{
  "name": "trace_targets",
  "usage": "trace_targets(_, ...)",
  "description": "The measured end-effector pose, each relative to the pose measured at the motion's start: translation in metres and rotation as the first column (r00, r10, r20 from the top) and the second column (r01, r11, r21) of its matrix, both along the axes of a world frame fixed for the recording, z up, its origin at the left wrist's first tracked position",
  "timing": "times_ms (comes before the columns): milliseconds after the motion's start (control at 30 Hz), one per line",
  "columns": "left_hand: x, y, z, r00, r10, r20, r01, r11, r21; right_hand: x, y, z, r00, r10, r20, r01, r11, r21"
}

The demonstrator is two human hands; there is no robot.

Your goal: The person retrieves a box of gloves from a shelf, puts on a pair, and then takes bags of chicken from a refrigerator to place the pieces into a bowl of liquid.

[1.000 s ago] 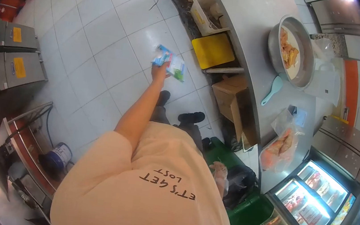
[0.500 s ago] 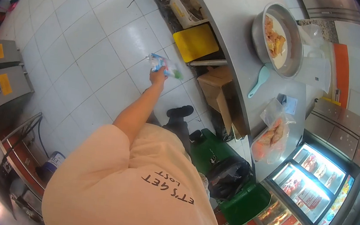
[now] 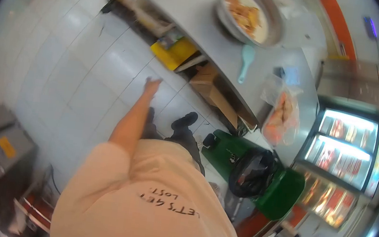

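Note:
My left hand is stretched out over the tiled floor, blurred, with its fingers apart and nothing in it. It is nearest to a yellow container on the low shelf under the steel counter. A small bluish, see-through item shows beside that yellow container, too blurred to make out. A brown cardboard box sits on the same shelf. My right hand is out of the frame.
On the counter are a metal bowl with food in white liquid, a light-blue spatula and a plastic bag of meat. A green bin with a black liner stands below. Grey boxes are at left, a lit display fridge at right.
My left hand has let go of the clear and blue plastic packet it held. The view has turned, and the counter and shelf now lie further left and higher.

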State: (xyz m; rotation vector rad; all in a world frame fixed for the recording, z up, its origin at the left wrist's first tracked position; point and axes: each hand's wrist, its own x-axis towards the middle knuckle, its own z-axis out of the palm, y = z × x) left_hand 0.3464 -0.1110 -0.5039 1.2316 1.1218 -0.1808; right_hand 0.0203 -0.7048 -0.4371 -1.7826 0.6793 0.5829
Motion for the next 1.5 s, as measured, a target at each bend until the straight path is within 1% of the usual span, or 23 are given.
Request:
trace_targets(33, -0.036, 0.007, -0.033, 0.984, -0.176, 0.025, 0.174, 0.983, 0.063, 0.016, 0.001, 0.009, 0.975, -0.062, -0.215, 0.041, 0.994, -0.101)
trace_targets(67, -0.074, 0.011, -0.065, 0.965, -0.252, 0.073, 0.243, 0.964, 0.110, 0.055, 0.055, 0.079, 0.996, 0.077, -0.038, -0.084, 0.971, -0.226)
trace_targets(100, -0.109, 0.020, -0.072, 0.956, -0.290, 0.039, 0.289, 0.956, 0.049, 0.066, 0.052, 0.081, 1.000, 0.011, -0.016, -0.014, 0.983, -0.181)
trace_targets(133, -0.137, 0.041, -0.055, 0.847, -0.531, -0.017, 0.527, 0.843, -0.105, 0.086, 0.056, 0.088, 1.000, -0.029, -0.008, 0.027, 0.972, -0.235)
trace_targets(233, -0.229, 0.062, -0.070, 0.777, -0.567, -0.275, 0.515, 0.823, -0.240, 0.166, 0.055, 0.119, 0.976, 0.023, 0.219, 0.090, 0.864, -0.496)
trace_targets(300, -0.280, 0.085, -0.082, 0.460, -0.816, -0.349, 0.836, 0.531, -0.139, 0.230, 0.087, 0.207, 0.910, -0.098, 0.404, 0.245, 0.912, -0.330)
trace_targets(333, -0.308, 0.109, -0.124, 0.063, -0.940, -0.335, 0.987, 0.108, -0.119, 0.257, 0.088, 0.226, 0.842, -0.087, 0.533, 0.325, 0.870, -0.371)
trace_targets(367, -0.316, 0.101, -0.104, 0.152, -0.904, -0.399, 0.932, 0.265, -0.247, 0.282, 0.087, 0.241, 0.763, -0.059, 0.644, 0.403, 0.822, -0.402)
trace_targets(400, -0.320, 0.086, -0.076, 0.228, -0.850, -0.476, 0.837, 0.421, -0.349, 0.309, 0.091, 0.269, 0.700, 0.174, 0.692, 0.427, 0.676, -0.601)
trace_targets(433, -0.302, 0.074, -0.041, 0.209, -0.848, -0.487, 0.850, 0.404, -0.338, 0.332, 0.091, 0.287, 0.635, 0.408, 0.657, 0.467, 0.475, -0.746)
trace_targets(500, -0.259, 0.052, 0.016, 0.182, -0.861, -0.475, 0.900, 0.340, -0.272, 0.364, 0.071, 0.281, 0.680, 0.452, 0.577, 0.429, 0.392, -0.814)
trace_targets(567, -0.245, 0.054, -0.025, 0.254, -0.858, -0.446, 0.903, 0.376, -0.209, 0.377, 0.039, 0.264, 0.728, 0.486, 0.485, 0.372, 0.314, -0.873)
trace_targets(633, -0.202, 0.037, -0.016, 0.493, -0.785, -0.375, 0.798, 0.580, -0.166, 0.382, -0.008, 0.234, 0.735, 0.676, 0.063, -0.142, 0.243, -0.960)
trace_targets(667, -0.157, 0.000, 0.026, 0.631, -0.686, -0.361, 0.674, 0.716, -0.183, 0.381, -0.018, 0.239, 0.743, 0.665, 0.072, -0.136, 0.255, -0.957)
trace_targets(733, -0.093, -0.044, 0.052, 0.676, -0.693, -0.250, 0.702, 0.709, -0.069, 0.363, -0.032, 0.266, 0.733, 0.449, 0.510, 0.233, 0.538, -0.810)
trace_targets(833, -0.018, -0.107, 0.080, 0.711, -0.694, -0.114, 0.697, 0.717, -0.026, 0.316, -0.068, 0.300, 0.739, 0.317, 0.595, 0.380, 0.534, -0.756)
trace_targets(967, 0.033, -0.162, 0.078, 0.575, -0.812, -0.103, 0.813, 0.581, -0.043, 0.237, -0.130, 0.283, 0.794, 0.210, 0.570, 0.420, 0.488, -0.765)
trace_targets(1067, 0.042, -0.187, 0.072, 0.500, -0.857, -0.124, 0.859, 0.510, -0.057, 0.183, -0.169, 0.204, 0.846, -0.192, 0.497, 0.526, 0.456, -0.718)
trace_targets(1100, 0.037, -0.191, 0.068, 0.502, -0.854, -0.136, 0.857, 0.512, -0.052, 0.170, -0.175, 0.177, 0.927, -0.218, 0.305, 0.374, 0.459, -0.806)
trace_targets(1167, 0.032, -0.187, 0.065, 0.327, -0.927, -0.186, 0.938, 0.343, -0.057, 0.168, -0.152, 0.161, 0.997, -0.040, 0.063, 0.074, 0.504, -0.860)
trace_targets(1267, 0.014, -0.173, 0.068, 0.452, -0.877, -0.164, 0.883, 0.466, -0.061, 0.206, -0.139, 0.150, 0.998, -0.045, -0.039, -0.007, 0.562, -0.827)
trace_targets(1400, -0.008, -0.148, 0.069, 0.528, -0.793, -0.303, 0.826, 0.563, -0.034, 0.347, -0.071, 0.210, 0.863, 0.090, 0.498, 0.298, 0.704, -0.644)
trace_targets(1500, -0.023, -0.139, 0.082, 0.605, -0.724, -0.331, 0.765, 0.644, -0.010, 0.447, -0.023, 0.253, 0.787, 0.349, 0.510, 0.123, 0.721, -0.682)
